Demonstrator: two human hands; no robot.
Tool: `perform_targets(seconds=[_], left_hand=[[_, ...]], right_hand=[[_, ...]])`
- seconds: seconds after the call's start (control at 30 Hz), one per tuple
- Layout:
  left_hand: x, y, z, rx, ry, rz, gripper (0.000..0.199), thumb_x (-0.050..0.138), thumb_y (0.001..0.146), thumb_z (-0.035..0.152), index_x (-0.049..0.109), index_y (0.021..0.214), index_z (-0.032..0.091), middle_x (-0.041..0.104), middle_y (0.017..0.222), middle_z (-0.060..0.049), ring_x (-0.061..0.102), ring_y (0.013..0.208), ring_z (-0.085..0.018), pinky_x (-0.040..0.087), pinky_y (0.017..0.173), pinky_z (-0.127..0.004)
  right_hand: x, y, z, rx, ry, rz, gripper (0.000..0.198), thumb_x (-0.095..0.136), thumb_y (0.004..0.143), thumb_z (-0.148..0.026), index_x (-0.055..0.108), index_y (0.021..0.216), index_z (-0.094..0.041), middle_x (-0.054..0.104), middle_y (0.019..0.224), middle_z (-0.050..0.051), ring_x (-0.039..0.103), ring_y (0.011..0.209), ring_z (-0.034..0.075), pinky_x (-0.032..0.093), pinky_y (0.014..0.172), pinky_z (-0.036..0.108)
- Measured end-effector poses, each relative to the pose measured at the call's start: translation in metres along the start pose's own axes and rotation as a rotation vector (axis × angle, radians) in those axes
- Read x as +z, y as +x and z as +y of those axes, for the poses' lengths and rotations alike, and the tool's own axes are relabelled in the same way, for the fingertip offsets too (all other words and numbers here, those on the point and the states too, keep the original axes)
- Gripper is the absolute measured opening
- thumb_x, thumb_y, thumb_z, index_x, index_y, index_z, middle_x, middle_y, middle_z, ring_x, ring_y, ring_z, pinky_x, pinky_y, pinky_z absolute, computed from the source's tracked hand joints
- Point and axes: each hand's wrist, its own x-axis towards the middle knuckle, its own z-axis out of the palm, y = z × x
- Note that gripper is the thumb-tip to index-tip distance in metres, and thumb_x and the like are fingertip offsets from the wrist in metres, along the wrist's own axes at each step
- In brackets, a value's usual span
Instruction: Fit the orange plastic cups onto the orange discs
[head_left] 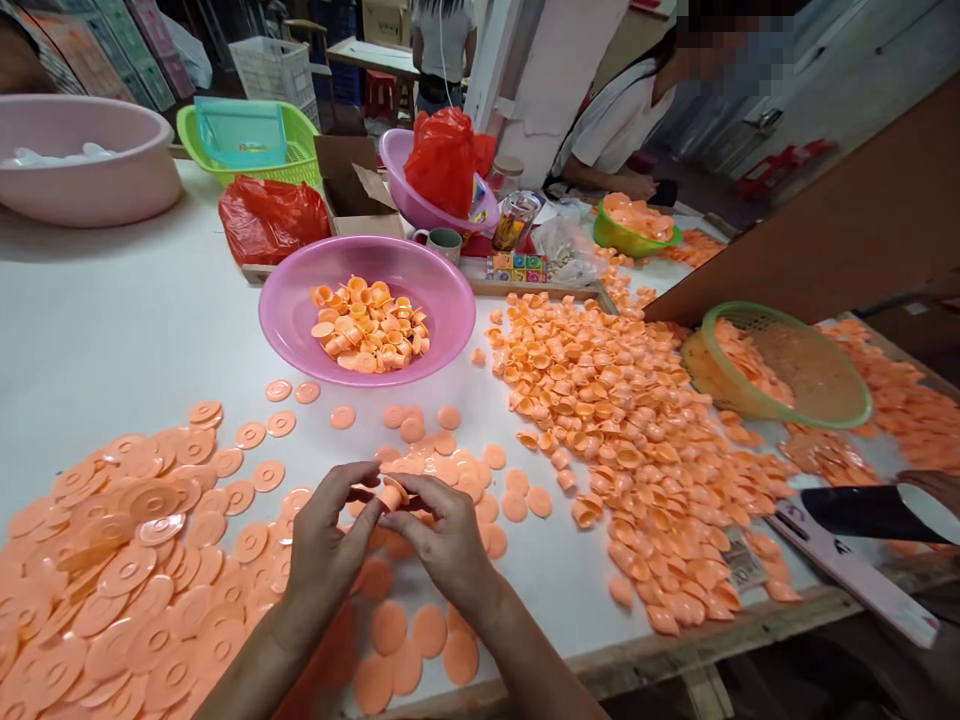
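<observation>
So, left hand (327, 537): pinching an orange cup (392, 495), this side of the pink basin (442, 300)
Right hand (448, 545): pinching it too

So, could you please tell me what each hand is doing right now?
Left hand: closed, holding a small orange piece.
Right hand: closed, holding the same orange piece.

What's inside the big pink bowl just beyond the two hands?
The pink bowl holds a heap of small orange cup-like pieces. Whatever lies under the top ones, and the bowl's floor directly beneath the heap, is covered.
</observation>
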Motion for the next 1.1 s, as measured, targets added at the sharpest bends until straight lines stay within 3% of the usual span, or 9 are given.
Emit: perform_targets(seconds=[0.07,0.17,0.43,0.6,0.7,0.83,0.93,1.0,1.1], left_hand=[[-0.002,0.001,-0.002,-0.038,-0.019,-0.083,0.025,0.059,0.089,0.03,0.067,0.113,0.029,0.071,0.109,-0.002,0.068,0.092,-0.018,0.056,0.081,-0.03],[-0.008,0.003,0.001,-0.052,-0.029,-0.157,0.022,0.06,0.089,0.032,0.07,0.109,0.029,0.073,0.107,-0.002,0.068,0.097,-0.02,0.056,0.085,-0.032],[-0.014,0.004,0.012,0.004,-0.007,-0.149,0.015,0.062,0.087,0.03,0.072,0.097,0.025,0.074,0.095,-0.003,0.068,0.089,-0.02,0.054,0.078,-0.029],[-0.01,0.001,0.008,-0.031,0.002,-0.171,0.014,0.063,0.085,0.032,0.072,0.093,0.025,0.075,0.09,-0.001,0.068,0.083,-0.018,0.054,0.074,-0.028],[-0.011,0.034,0.019,-0.086,0.045,-0.052,0.017,0.067,0.083,0.039,0.073,0.09,0.024,0.075,0.087,-0.001,0.068,0.08,-0.018,0.054,0.074,-0.028],[-0.023,0.128,0.042,-0.032,0.113,0.28,0.034,0.073,0.078,0.043,0.072,0.104,0.02,0.074,0.086,-0.003,0.066,0.076,-0.016,0.053,0.071,-0.028],[-0.045,0.184,0.049,0.034,0.19,0.313,0.049,0.077,0.072,0.039,0.07,0.113,0.014,0.073,0.09,-0.006,0.065,0.075,-0.016,0.053,0.069,-0.028],[-0.063,0.188,0.045,0.068,0.294,0.32,0.04,0.075,0.073,0.039,0.072,0.106,0.015,0.073,0.089,-0.005,0.064,0.075,-0.015,0.052,0.071,-0.028],[-0.09,0.145,0.019,0.027,0.466,0.206,0.023,0.066,0.08,0.042,0.074,0.083,0.021,0.073,0.078,-0.002,0.064,0.071,-0.017,0.051,0.07,-0.028]], right_hand=[[0.0,0.0,0.003,-0.028,0.034,0.008,0.034,0.076,0.077,-0.017,0.075,0.11,-0.028,0.072,0.105,0.003,0.068,0.094,0.02,0.057,0.085,0.033],[-0.002,-0.001,0.005,-0.067,0.056,0.034,0.036,0.072,0.078,-0.011,0.075,0.109,-0.03,0.072,0.105,0.002,0.069,0.093,0.02,0.058,0.083,0.032],[-0.004,-0.007,0.002,-0.161,-0.017,-0.002,0.038,0.061,0.085,-0.008,0.074,0.111,-0.033,0.071,0.094,0.0,0.066,0.088,0.017,0.055,0.079,0.029],[-0.003,-0.006,0.005,-0.113,-0.081,-0.024,0.035,0.063,0.083,-0.012,0.073,0.112,-0.03,0.07,0.094,0.001,0.066,0.087,0.017,0.055,0.079,0.029],[-0.032,0.007,0.01,-0.083,-0.193,0.051,0.029,0.062,0.088,-0.024,0.07,0.116,-0.026,0.07,0.103,0.005,0.066,0.09,0.019,0.055,0.078,0.03],[-0.099,0.031,0.026,-0.058,-0.667,0.297,0.028,0.054,0.086,-0.022,0.073,0.107,-0.019,0.068,0.101,0.011,0.064,0.09,0.023,0.052,0.083,0.038],[-0.133,0.044,0.048,-0.05,-0.949,0.202,0.031,0.056,0.08,-0.019,0.074,0.106,-0.018,0.067,0.096,0.012,0.06,0.093,0.027,0.048,0.089,0.044],[-0.141,0.047,0.06,-0.075,-1.006,0.14,0.032,0.058,0.078,-0.021,0.074,0.107,-0.02,0.066,0.099,0.011,0.059,0.095,0.028,0.048,0.089,0.043],[-0.143,0.041,0.065,-0.101,-0.974,0.145,0.031,0.06,0.078,-0.025,0.074,0.106,-0.022,0.067,0.103,0.011,0.059,0.1,0.028,0.048,0.092,0.043]])
